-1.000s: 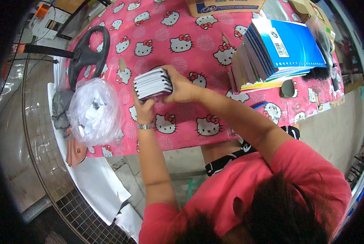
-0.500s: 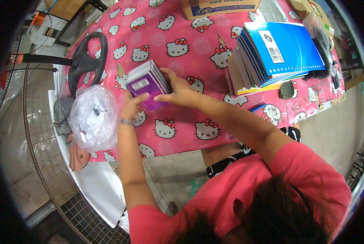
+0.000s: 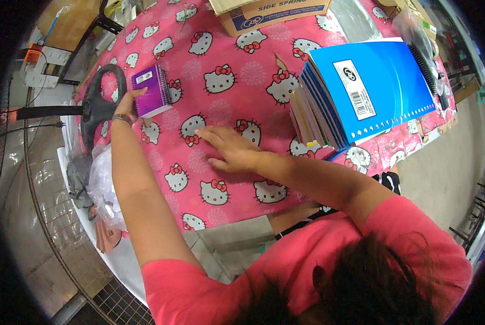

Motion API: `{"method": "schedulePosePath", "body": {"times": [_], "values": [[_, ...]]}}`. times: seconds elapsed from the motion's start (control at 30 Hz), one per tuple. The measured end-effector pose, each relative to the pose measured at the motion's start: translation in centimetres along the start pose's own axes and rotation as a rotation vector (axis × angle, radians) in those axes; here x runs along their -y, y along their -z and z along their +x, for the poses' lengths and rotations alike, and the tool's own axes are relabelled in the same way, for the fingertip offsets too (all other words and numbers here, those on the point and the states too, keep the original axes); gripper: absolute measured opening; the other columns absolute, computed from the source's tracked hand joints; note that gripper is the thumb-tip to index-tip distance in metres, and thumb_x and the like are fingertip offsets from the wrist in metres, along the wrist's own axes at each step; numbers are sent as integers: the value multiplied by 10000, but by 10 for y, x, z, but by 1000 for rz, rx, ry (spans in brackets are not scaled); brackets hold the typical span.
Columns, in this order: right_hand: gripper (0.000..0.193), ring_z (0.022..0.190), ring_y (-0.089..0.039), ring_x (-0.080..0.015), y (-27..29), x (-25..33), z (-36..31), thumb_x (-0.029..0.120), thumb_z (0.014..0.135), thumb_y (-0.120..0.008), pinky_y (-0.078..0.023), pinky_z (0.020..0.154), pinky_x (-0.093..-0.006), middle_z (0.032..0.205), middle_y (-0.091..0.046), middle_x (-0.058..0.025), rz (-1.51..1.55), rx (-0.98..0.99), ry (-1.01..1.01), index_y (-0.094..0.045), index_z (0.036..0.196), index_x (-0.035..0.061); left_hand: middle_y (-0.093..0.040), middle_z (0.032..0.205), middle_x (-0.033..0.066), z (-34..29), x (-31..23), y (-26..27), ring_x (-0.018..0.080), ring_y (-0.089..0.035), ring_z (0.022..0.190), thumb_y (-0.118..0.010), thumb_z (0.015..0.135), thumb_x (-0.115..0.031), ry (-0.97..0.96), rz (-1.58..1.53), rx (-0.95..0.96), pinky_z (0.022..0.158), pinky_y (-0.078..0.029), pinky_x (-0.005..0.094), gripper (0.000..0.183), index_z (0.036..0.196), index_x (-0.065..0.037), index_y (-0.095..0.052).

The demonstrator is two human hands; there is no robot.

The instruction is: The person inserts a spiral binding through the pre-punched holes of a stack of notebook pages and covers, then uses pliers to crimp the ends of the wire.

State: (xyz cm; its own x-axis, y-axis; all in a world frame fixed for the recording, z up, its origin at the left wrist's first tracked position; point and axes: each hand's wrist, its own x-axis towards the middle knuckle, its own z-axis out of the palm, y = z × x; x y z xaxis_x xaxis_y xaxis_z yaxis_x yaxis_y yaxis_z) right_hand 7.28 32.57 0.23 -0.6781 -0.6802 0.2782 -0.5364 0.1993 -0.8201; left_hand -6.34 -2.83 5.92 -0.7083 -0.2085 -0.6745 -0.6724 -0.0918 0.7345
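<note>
Small purple spiral notebooks (image 3: pixel 155 92), stacked together, sit at the far left of the pink patterned tablecloth (image 3: pixel 221 192). My left hand (image 3: pixel 129 106) grips the near left corner of this stack, thumb over the top cover; its other fingers are mostly hidden. My right hand (image 3: pixel 230 150) is open and empty, fingers apart, low over the middle of the cloth. To its right stands a tall pile of larger spiral notebooks with a blue top cover (image 3: pixel 380 84).
A black steering-wheel-shaped object (image 3: pixel 93 100) is at the left edge, near my left hand. Below it lies a clear plastic bag (image 3: pixel 103 187) beside a pink pouch (image 3: pixel 107 237). A cardboard box (image 3: pixel 269 15) stands at the far side.
My left hand has carried the purple notebooks away to the far left. My right hand has let go of them and is apart from the stack. The view has shifted slightly.
</note>
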Motion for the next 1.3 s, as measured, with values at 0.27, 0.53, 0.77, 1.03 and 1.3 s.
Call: {"method": "schedulePosePath", "body": {"times": [0.27, 0.53, 0.77, 1.03, 1.3], "values": [[744, 1267, -407, -371, 6, -2, -3, 216, 795, -667, -323, 1079, -462, 1372, -426, -183, 14, 21, -19, -310, 1440, 118, -663, 1064, 92, 2, -1, -5, 250, -632, 957, -738, 782, -198, 19, 13, -48, 893, -493, 396, 407, 1134, -52, -595], [756, 1276, -397, -362, 22, -32, -13, 220, 785, -669, -304, 1092, -471, 1375, -423, -182, -70, -28, -93, -310, 1442, 114, -668, 992, 93, 33, 4, -79, 258, -638, 863, -715, 765, -245, -34, 43, -144, 808, -516, 401, 415, 1102, -39, -588], [595, 1247, -433, -386, 16, -18, -4, 264, 816, -645, -331, 1061, -480, 1322, -482, -214, -68, 174, -51, -435, 1341, 76, -654, 1044, 117, -48, 36, -72, 256, -613, 973, -618, 828, -68, -957, 607, -733, 901, -461, 350, 302, 1112, 35, -617], [407, 1137, -513, -299, 126, 22, -187, 310, 808, -641, -389, 985, -448, 1150, -582, -114, -418, 233, 240, -599, 1169, 126, -648, 1147, 141, -317, 30, -289, 289, -569, 1138, -634, 837, -45, -1517, 672, -441, 1001, -406, 395, 247, 1079, 0, -654], [434, 1155, -486, -295, 215, 7, -248, 270, 777, -668, -358, 1000, -432, 1183, -539, -101, -708, 269, -70, -606, 1198, 184, -626, 1165, 137, -359, -9, -394, 321, -550, 1098, -707, 797, -139, -1686, 1058, -410, 957, -424, 429, 275, 1051, -39, -669]]}}
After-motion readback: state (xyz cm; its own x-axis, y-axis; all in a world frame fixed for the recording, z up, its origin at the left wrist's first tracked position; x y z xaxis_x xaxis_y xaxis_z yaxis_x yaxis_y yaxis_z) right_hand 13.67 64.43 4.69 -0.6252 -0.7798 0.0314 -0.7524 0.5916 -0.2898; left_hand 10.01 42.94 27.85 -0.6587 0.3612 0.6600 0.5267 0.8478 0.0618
